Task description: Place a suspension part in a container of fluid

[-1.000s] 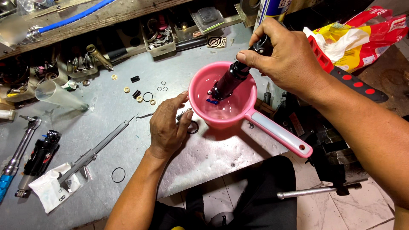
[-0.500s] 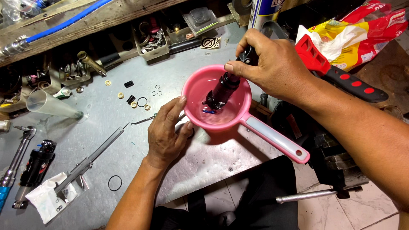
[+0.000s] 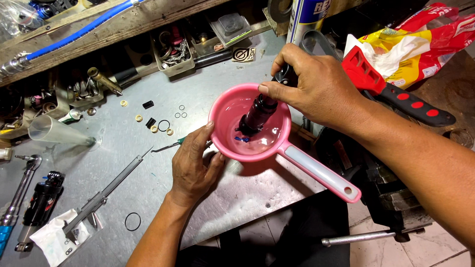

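A pink plastic scoop (image 3: 232,111) with a long pale handle sits on the metal bench and holds some clear liquid. My right hand (image 3: 316,91) grips a black cylindrical part (image 3: 257,114) and holds it tilted, its lower end dipped in the scoop. Small blue bits lie in the liquid beside it. My left hand (image 3: 193,165) rests on the bench against the scoop's near rim, thumb on the rim, holding nothing that I can see.
Small rings and bushes (image 3: 158,123) lie scattered left of the scoop, with a pick tool (image 3: 168,146), a caliper (image 3: 106,190), a clear cup (image 3: 57,132), a ratchet (image 3: 20,190) and a black shock (image 3: 42,202). A spray can (image 3: 309,15), a red-black tool (image 3: 396,94) and a bag (image 3: 420,44) sit at right.
The view has shifted a little. My right hand has kept the black part in the scoop and turned it slightly. My left hand has stayed at the scoop's rim.
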